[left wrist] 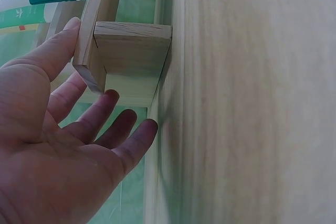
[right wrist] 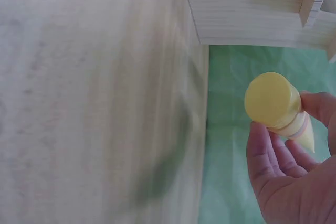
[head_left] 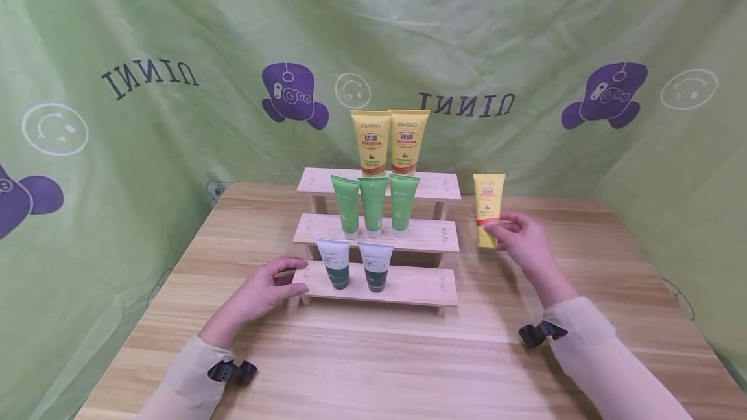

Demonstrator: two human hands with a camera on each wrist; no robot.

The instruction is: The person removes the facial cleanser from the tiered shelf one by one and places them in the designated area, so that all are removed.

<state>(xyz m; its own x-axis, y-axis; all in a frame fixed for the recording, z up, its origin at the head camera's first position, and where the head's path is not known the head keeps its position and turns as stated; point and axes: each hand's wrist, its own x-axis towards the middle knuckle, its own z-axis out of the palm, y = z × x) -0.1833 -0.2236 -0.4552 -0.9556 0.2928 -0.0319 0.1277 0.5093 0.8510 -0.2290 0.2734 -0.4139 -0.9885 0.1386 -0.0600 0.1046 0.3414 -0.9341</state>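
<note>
Yellow tube (head_left: 489, 199): located to the right of the three-tier wooden stand (head_left: 417, 284), apart from it, raised off the tabletop (head_left: 350, 355). Its long axis is near vertical, crimped end up and cap (right wrist: 268, 99) down.

Your right hand (head_left: 528, 248) is the nearer one and carries the tube. Thumb and fingers pinch the lower end, at and just above the cap; the tube body rises above your fingertips, and the hand sits on its right side. The governing relation, by judgement, is this low grip on an upright axis: any wrist tilt would swing the crimped end widest.

From the tube, the top tier (head_left: 440, 183) lies to your left, bearing two yellow tubes (head_left: 371, 138) side by side, also crimped end up. Three green tubes (head_left: 373, 203) stand on the middle tier; two white-and-green tubes (head_left: 335, 264) stand on the lowest.

Your left hand (head_left: 259, 290) is at the left end of the lowest tier, well apart from the held tube. Its fingers are spread and loosely bent, thumb at the board edge; you cannot confirm the index fingertip's contact, as the board hides it.
</note>
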